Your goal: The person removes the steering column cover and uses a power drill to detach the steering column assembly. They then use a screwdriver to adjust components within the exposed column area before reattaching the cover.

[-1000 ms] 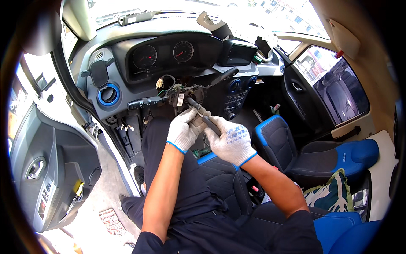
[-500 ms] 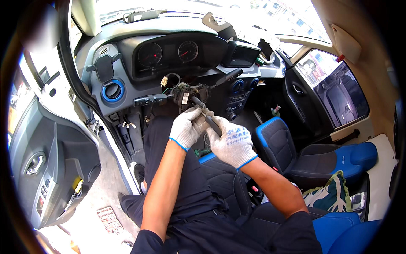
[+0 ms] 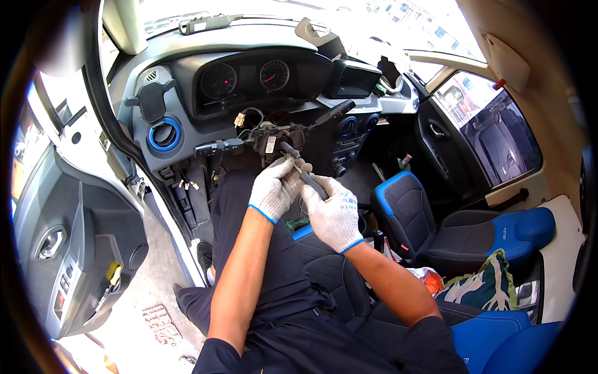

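Observation:
Both of my hands wear white knit gloves with blue cuffs, close together below the bare steering column shaft [image 3: 289, 148]. My right hand [image 3: 333, 215] is closed round the dark grey handle of a screwdriver [image 3: 313, 186], its thin shank pointing up and left toward my other fingers. My left hand [image 3: 272, 190] has its fingers pinched together at the screwdriver's tip; whatever small thing they grip is hidden. Just beyond is the column switch assembly [image 3: 270, 143], with a stalk [image 3: 218, 147] on its left and another stalk [image 3: 336, 115] on its right. The steering wheel is off the shaft.
A loose connector [image 3: 240, 119] on wires sticks up behind the column. The instrument cluster [image 3: 249, 80] and a screen [image 3: 352, 80] lie beyond. The driver's door [image 3: 81, 230] stands open at left. A tool set [image 3: 161, 324] lies on the ground outside. Seats [image 3: 405, 206] fill the right.
My right hand has turned a little on the screwdriver, its wrist and forearm shifting left. My left hand stays nearly in place.

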Motion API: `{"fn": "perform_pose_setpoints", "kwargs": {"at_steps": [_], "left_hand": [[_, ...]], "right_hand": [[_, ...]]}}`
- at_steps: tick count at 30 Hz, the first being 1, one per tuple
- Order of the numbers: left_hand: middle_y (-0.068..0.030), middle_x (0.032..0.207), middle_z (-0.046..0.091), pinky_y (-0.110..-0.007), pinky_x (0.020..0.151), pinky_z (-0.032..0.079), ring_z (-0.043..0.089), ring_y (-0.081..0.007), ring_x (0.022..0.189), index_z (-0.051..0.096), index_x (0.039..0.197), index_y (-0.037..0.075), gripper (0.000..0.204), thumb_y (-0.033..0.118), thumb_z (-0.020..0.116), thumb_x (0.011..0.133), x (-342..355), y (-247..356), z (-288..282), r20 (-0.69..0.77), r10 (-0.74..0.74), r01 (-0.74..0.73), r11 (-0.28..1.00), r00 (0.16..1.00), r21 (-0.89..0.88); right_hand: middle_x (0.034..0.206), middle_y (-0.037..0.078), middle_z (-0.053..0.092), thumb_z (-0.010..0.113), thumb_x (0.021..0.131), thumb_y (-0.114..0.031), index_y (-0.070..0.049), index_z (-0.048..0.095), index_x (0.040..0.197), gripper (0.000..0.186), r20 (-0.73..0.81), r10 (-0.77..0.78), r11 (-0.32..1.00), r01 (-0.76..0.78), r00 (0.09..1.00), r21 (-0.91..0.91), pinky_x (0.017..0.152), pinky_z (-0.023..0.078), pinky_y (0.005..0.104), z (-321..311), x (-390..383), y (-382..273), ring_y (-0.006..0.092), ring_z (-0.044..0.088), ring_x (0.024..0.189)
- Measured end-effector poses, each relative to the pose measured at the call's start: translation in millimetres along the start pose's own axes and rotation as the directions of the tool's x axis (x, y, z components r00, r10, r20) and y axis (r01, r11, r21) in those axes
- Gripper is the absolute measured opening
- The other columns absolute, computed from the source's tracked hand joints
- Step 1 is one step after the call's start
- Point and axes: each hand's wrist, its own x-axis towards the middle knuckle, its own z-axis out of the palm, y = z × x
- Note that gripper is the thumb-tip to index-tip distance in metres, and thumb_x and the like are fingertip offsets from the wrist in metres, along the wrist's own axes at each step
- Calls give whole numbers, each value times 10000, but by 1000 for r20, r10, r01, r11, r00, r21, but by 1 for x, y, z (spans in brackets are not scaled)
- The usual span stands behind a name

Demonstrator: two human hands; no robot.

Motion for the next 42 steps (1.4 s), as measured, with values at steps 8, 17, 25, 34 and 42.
{"fn": "perform_pose_setpoints", "kwargs": {"at_steps": [8,17,25,34,42], "left_hand": [[-171,1137,772,-468,938,685,792,-315,1077,681,1268,-37,219,138,599,1163,-1,0,-3,9,7,-7,999,1000,31],[-162,1069,769,-462,915,677,782,-305,1015,684,1216,-17,184,128,583,1165,-6,2,6,-24,-1,2,997,1000,77],[-207,1095,776,-517,979,646,774,-374,1038,678,1230,-41,229,131,538,1172,1,2,1,16,-27,27,999,999,29],[-238,1111,790,-470,985,651,784,-357,1031,700,1202,-59,251,137,547,1170,7,5,-5,-58,-5,5,1000,998,-2],[-267,1387,716,-541,1164,577,710,-390,1307,634,1425,-59,356,143,640,1133,-25,-9,10,230,-74,92,993,970,-68]], "right_hand": [[744,-38,556,704,1109,-191,12,678,1293,274,343,530,599,-629,775,496,460,338,265,-5,9,-19,41,454,522],[686,-96,338,571,1197,-352,-179,668,1152,203,631,535,-91,-704,562,704,512,276,274,-13,10,-32,65,305,540],[817,17,679,678,1101,-343,-39,681,1307,367,529,495,486,-725,689,488,631,521,318,-19,11,-17,155,646,653],[1003,208,799,750,1009,-273,-18,736,1301,388,228,-134,910,211,964,-358,855,628,461,-22,14,-23,398,794,941],[822,67,692,723,1093,-277,-84,696,1183,214,80,-119,969,133,990,-208,660,551,397,-12,15,-6,238,702,698]]}}
